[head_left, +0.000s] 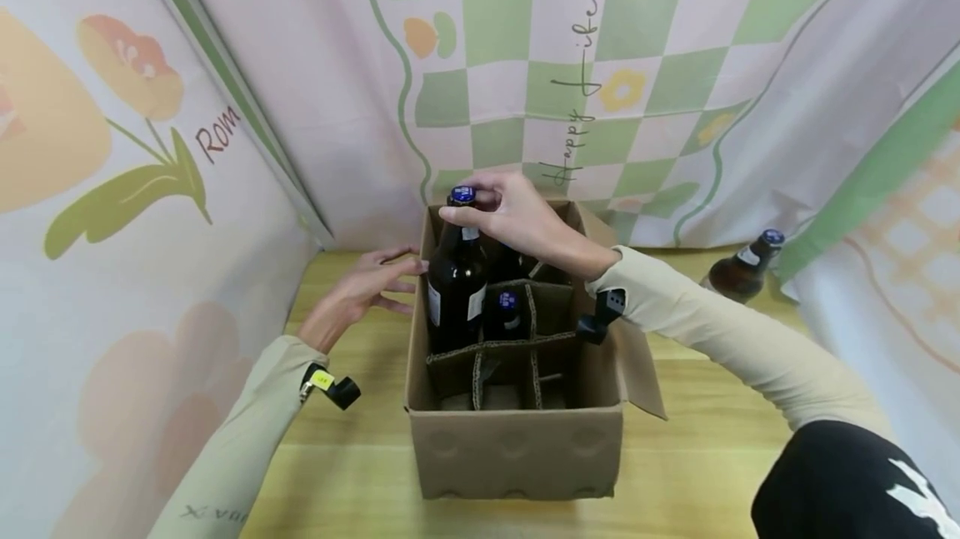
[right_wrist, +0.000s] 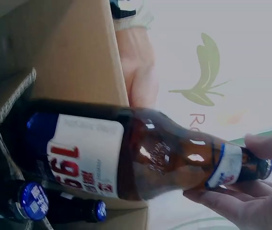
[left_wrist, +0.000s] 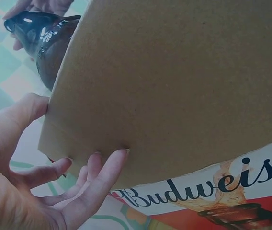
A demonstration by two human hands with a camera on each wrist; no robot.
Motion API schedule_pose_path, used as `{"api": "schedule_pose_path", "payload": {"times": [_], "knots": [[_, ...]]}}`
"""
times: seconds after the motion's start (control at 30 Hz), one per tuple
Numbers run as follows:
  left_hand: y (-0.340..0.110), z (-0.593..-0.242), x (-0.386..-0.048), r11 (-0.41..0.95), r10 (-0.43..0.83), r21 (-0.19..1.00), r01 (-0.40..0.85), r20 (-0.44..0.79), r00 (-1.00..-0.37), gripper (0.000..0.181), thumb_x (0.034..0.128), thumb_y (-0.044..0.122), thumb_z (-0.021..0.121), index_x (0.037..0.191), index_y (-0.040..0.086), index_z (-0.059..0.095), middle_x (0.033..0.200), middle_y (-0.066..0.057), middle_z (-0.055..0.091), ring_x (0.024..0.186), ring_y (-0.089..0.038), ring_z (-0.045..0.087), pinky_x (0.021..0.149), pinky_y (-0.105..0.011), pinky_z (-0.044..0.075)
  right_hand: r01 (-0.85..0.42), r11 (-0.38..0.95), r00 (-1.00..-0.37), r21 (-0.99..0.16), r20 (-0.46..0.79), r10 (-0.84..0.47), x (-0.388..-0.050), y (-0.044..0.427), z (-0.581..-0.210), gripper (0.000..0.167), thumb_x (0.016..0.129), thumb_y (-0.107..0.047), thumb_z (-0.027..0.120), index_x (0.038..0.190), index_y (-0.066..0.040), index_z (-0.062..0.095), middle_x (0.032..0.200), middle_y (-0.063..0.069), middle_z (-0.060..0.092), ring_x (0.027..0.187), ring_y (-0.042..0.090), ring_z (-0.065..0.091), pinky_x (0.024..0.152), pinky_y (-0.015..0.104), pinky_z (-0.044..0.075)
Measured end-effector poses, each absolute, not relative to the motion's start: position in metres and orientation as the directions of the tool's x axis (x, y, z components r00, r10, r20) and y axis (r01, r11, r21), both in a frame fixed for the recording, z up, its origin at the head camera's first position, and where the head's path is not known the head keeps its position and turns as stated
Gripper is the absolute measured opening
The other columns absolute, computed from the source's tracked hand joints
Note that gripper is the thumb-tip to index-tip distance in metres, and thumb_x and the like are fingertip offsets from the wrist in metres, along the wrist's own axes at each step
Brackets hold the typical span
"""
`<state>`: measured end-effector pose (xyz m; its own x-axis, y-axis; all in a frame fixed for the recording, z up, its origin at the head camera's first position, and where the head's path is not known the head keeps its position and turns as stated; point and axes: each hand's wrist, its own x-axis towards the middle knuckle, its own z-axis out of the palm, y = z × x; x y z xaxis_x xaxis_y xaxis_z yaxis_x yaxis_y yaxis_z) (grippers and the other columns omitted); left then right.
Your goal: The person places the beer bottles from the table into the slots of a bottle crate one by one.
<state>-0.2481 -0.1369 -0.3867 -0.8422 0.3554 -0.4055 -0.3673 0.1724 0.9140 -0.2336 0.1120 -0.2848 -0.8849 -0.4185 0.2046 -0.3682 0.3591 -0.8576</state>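
Note:
My right hand (head_left: 521, 218) holds a brown beer bottle (head_left: 456, 276) by its neck, just under the blue cap. The bottle stands nearly upright, its lower part inside a left compartment of the cardboard box (head_left: 517, 451); its base is hidden. In the right wrist view the bottle's white label (right_wrist: 88, 155) carries red print. My left hand (head_left: 367, 282) is at the box's left side, and its spread fingers touch the cardboard (left_wrist: 164, 91) in the left wrist view. Another blue-capped bottle (head_left: 507, 310) sits in the compartment beside the held one.
Cardboard dividers (head_left: 506, 346) split the box, and a flap (head_left: 645, 372) sticks out at its right. Another brown bottle (head_left: 738, 272) stands on the wooden table (head_left: 705, 431) at the right, partly behind my sleeve. Patterned curtains (head_left: 495, 47) hang behind and at both sides.

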Motion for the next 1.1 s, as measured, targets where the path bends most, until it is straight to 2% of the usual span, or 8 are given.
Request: {"api": "schedule_pose_path", "payload": {"times": [0.2, 0.37, 0.5, 0.6, 0.7, 0.87, 1.0, 1.1], "knots": [[-0.138, -0.388, -0.25, 0.185, 0.355, 0.909, -0.375, -0.417, -0.836, 0.077, 0.0966, 0.028, 0.072, 0.163, 0.015, 0.036, 0.157, -0.019, 0.052, 0.139, -0.045, 0.052, 0.089, -0.046, 0.066, -0.527, 0.496, -0.817, -0.69, 0.252, -0.519, -0.236, 0.119, -0.29, 0.02, 0.096, -0.022, 0.078, 0.102, -0.003, 0.073, 0.077, 0.003, 0.07, 0.067, 0.015, 0.059, 0.067, 0.025, 0.049], [-0.139, -0.389, -0.251, 0.19, 0.357, 0.912, -0.362, -0.408, -0.84, 0.076, 0.0969, 0.029, 0.072, 0.163, 0.014, 0.037, 0.156, -0.02, 0.052, 0.138, -0.046, 0.052, 0.087, -0.046, 0.067, -0.543, 0.505, -0.785, -0.671, 0.191, -0.589, -0.237, 0.119, -0.294, 0.021, 0.097, -0.024, 0.076, 0.09, -0.008, 0.064, 0.073, 0.0, 0.062, 0.063, 0.015, 0.054, 0.063, 0.027, 0.046], [-0.141, -0.389, -0.251, 0.186, 0.353, 0.911, -0.368, -0.411, -0.84, 0.077, 0.096, 0.03, 0.073, 0.163, 0.015, 0.037, 0.156, -0.02, 0.051, 0.139, -0.045, 0.051, 0.088, -0.047, 0.066, -0.56, 0.498, -0.759, -0.662, 0.17, -0.628, -0.238, 0.113, -0.292, 0.019, 0.096, -0.023, 0.079, 0.099, -0.007, 0.071, 0.076, 0.002, 0.065, 0.065, 0.015, 0.055, 0.064, 0.027, 0.048], [-0.141, -0.39, -0.252, 0.183, 0.355, 0.908, -0.377, -0.418, -0.836, 0.077, 0.0955, 0.03, 0.073, 0.163, 0.017, 0.037, 0.156, -0.02, 0.05, 0.14, -0.045, 0.05, 0.089, -0.047, 0.066, -0.565, 0.512, -0.751, -0.647, 0.147, -0.644, -0.237, 0.109, -0.292, 0.027, 0.094, -0.024, 0.081, 0.11, -0.004, 0.073, 0.084, 0.002, 0.067, 0.07, 0.014, 0.054, 0.067, 0.027, 0.049], [-0.141, -0.39, -0.252, 0.18, 0.354, 0.908, -0.379, -0.419, -0.836, 0.077, 0.0952, 0.03, 0.073, 0.163, 0.017, 0.038, 0.157, -0.02, 0.049, 0.14, -0.044, 0.05, 0.088, -0.047, 0.066, -0.585, 0.518, -0.735, -0.624, 0.138, -0.663, -0.239, 0.107, -0.293, 0.029, 0.093, -0.025, 0.082, 0.111, -0.003, 0.074, 0.087, 0.002, 0.063, 0.073, 0.014, 0.051, 0.069, 0.028, 0.046], [-0.139, -0.387, -0.255, 0.192, 0.356, 0.909, -0.37, -0.416, -0.837, 0.078, 0.0954, 0.032, 0.074, 0.163, 0.017, 0.037, 0.157, -0.019, 0.049, 0.139, -0.043, 0.051, 0.089, -0.047, 0.066, -0.604, 0.509, -0.704, -0.613, 0.112, -0.701, -0.243, 0.106, -0.295, 0.026, 0.093, -0.023, 0.082, 0.108, -0.004, 0.072, 0.077, 0.0, 0.056, 0.066, 0.013, 0.044, 0.064, 0.026, 0.04], [-0.14, -0.389, -0.254, 0.195, 0.347, 0.903, -0.383, -0.429, -0.834, 0.077, 0.0956, 0.032, 0.074, 0.162, 0.018, 0.039, 0.158, -0.018, 0.048, 0.14, -0.042, 0.051, 0.09, -0.047, 0.066, -0.579, 0.524, -0.682, -0.625, 0.019, -0.731, -0.244, 0.106, -0.295, 0.031, 0.096, -0.023, 0.078, 0.117, -0.002, 0.071, 0.086, 0.001, 0.068, 0.071, 0.015, 0.058, 0.068, 0.025, 0.05], [-0.141, -0.39, -0.254, 0.193, 0.34, 0.901, -0.389, -0.434, -0.834, 0.076, 0.0951, 0.032, 0.074, 0.162, 0.019, 0.04, 0.157, -0.018, 0.049, 0.139, -0.042, 0.051, 0.089, -0.047, 0.066, -0.556, 0.524, -0.674, -0.645, -0.019, -0.738, -0.244, 0.107, -0.294, 0.034, 0.099, -0.023, 0.074, 0.124, 0.0, 0.07, 0.101, 0.004, 0.076, 0.082, 0.021, 0.07, 0.075, 0.028, 0.06]]}}
